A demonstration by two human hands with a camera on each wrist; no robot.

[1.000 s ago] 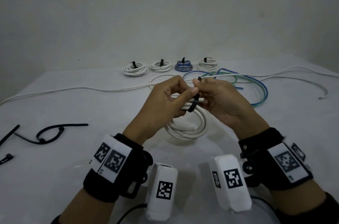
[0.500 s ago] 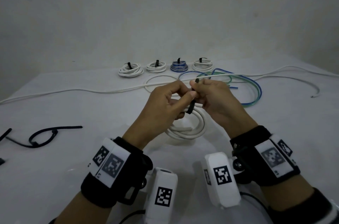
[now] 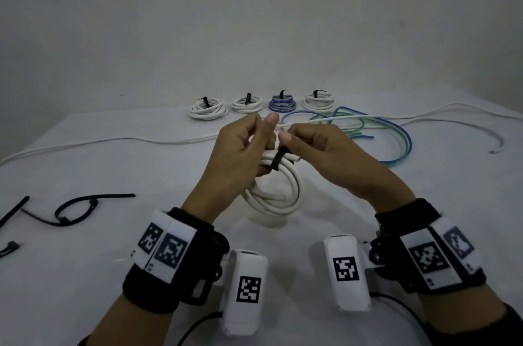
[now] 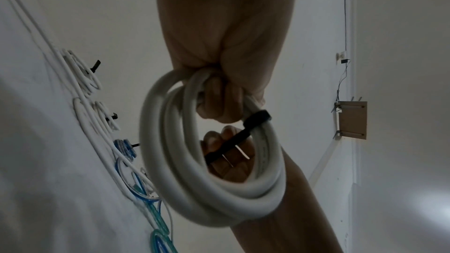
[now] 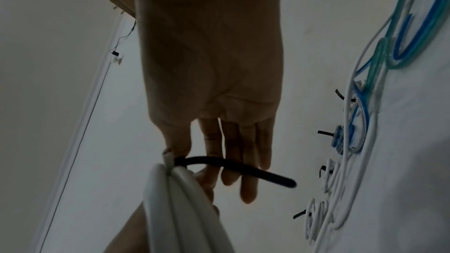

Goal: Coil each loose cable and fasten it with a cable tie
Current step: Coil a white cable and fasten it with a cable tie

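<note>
A white cable coil [image 3: 283, 198] hangs above the table between both hands. My left hand [image 3: 249, 147] grips its top, fingers curled round the strands [image 4: 170, 161], thumb raised. A black cable tie [image 3: 276, 160] wraps the bundle beside those fingers [image 4: 258, 119]. My right hand [image 3: 311, 147] pinches the tie with the thumb on top. In the right wrist view the strap [image 5: 243, 166] runs across the nearly straight fingers [image 5: 248, 189], its free tail poking past them. The coil [image 5: 170, 209] fills the lower left of that view.
Several tied coils sit in a row at the back, from a white one [image 3: 208, 109] to another white one [image 3: 318, 100]. A long loose white cable [image 3: 113, 142] crosses the table. Blue and green cables [image 3: 396, 144] lie at the right. Spare black ties [image 3: 76, 208] lie at the left.
My left thumb has lifted off the tie and points up. The tie's tip that stuck up between the hands no longer shows there. Both hands still hold the coil.
</note>
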